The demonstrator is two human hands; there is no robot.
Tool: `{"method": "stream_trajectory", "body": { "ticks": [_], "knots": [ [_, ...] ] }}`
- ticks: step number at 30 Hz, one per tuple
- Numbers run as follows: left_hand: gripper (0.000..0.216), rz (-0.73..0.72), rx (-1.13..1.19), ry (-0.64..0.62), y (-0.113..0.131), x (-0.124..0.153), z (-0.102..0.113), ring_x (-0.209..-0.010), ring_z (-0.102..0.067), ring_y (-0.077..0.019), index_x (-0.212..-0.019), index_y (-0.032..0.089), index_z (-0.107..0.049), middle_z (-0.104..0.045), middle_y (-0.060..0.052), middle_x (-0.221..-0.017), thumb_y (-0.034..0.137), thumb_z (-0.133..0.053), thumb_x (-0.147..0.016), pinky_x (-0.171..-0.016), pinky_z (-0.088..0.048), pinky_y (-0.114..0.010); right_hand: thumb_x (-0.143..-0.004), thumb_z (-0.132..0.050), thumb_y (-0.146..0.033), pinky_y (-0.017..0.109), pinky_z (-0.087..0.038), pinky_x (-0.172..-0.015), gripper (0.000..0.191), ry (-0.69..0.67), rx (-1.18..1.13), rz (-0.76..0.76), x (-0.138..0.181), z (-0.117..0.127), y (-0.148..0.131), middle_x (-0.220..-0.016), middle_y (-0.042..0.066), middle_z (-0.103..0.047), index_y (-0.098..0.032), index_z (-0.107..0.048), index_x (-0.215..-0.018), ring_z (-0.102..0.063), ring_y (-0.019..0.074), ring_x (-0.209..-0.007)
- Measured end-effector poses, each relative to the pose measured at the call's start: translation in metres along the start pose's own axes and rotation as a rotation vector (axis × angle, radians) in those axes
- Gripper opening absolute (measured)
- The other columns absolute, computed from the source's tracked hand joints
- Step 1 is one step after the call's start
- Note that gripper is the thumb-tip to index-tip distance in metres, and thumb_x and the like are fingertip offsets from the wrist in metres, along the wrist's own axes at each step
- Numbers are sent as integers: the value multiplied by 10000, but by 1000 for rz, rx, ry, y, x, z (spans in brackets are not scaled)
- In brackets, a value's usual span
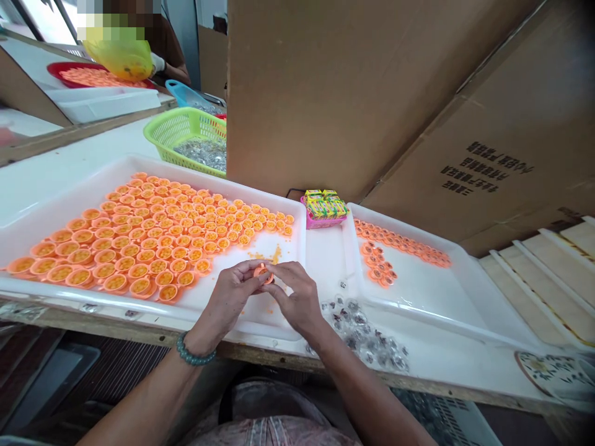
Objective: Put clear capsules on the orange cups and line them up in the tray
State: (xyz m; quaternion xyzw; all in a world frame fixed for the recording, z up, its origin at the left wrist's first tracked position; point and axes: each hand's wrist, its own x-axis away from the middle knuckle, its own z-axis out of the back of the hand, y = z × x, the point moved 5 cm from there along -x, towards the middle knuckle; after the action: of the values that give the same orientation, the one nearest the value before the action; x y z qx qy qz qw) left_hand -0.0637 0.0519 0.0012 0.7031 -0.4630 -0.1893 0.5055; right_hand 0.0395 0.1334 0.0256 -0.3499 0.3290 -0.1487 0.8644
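Note:
Over the front right part of a white tray [274,331], both my hands are closed around one small orange cup [263,275]. My left hand [227,291], with a beaded bracelet at the wrist, pinches the cup from the left. From the other side, the fingers of my right hand [300,297] press on it; they partly hide its top. Rows of orange cups [139,251] holding yellow bits fill the tray's left and back. A few loose yellow crumbs [274,255] lie just beyond my fingers. Right of my right hand, clear plastic pieces [367,334] with dark centres are heaped.
A second white tray [432,303] at right holds orange pieces with dark-patterned tops [404,241]. Between the trays' back corners is a pink basket [325,220] of small yellow-green packs. Cardboard [348,93] walls the back. Behind stand a green basket [160,145] and a person with a yellow bowl [121,56].

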Motion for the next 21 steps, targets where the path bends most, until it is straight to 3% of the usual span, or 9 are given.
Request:
{"method": "stream_trajectory", "body": {
  "ticks": [3, 6, 10, 16, 19, 21],
  "knots": [
    [648, 28, 26, -45, 0, -1, -4, -765, -645, -184, -1213, 152, -507, -692, -43, -771, 341, -764, -650, -818, -503, -356, -795, -621, -238, 291, -515, -739, 306, -52, -196, -190, -7, 9, 9, -1034, 45, -605, -273, -635, -1098, -580, 146, -869],
    [735, 40, -55, -63, 0, -1, -4, -832, -649, -203, -1263, 171, -430, -705, -65, -833, 331, -778, -635, -857, -487, -374, -811, -589, -224, 256, -504, -713, 254, -70, -225, -291, -14, 13, 8, -992, 36, -622, -242, -648, -1057, -587, 124, -816],
    [770, 68, -250, -35, -3, -1, 3, -836, -655, -222, -1274, 222, -428, -711, -55, -837, 376, -787, -610, -830, -494, -347, -803, -618, -259, 221, -483, -673, 93, -121, -88, -295, -16, 4, 4, -797, 5, -638, -209, -690, -835, -588, 108, -722],
    [877, 145, -384, -55, -12, -7, 6, -841, -661, -254, -1304, 293, -417, -715, -31, -814, 428, -815, -534, -776, -530, -342, -775, -656, -329, 190, -462, -592, 133, -140, 37, -306, -3, -3, 11, -765, -13, -615, -209, -667, -831, -571, 94, -648],
    [1004, 131, -325, -86, -15, -7, -3, -859, -659, -264, -1358, 317, -342, -713, -34, -849, 412, -837, -490, -777, -542, -363, -774, -651, -364, 193, -468, -605, 173, -107, 5, -295, 0, 10, 10, -783, -10, -633, -206, -660, -847, -585, 96, -661],
    [1040, 88, -300, -79, -15, -6, -6, -930, -640, -279, -1366, 320, -333, -700, -55, -952, 404, -846, -465, -771, -549, -361, -811, -605, -361, 202, -478, -625, 178, -7, -14, -308, -1, 37, 16, -804, 3, -655, -195, -642, -863, -607, 104, -690]
  ]
}}
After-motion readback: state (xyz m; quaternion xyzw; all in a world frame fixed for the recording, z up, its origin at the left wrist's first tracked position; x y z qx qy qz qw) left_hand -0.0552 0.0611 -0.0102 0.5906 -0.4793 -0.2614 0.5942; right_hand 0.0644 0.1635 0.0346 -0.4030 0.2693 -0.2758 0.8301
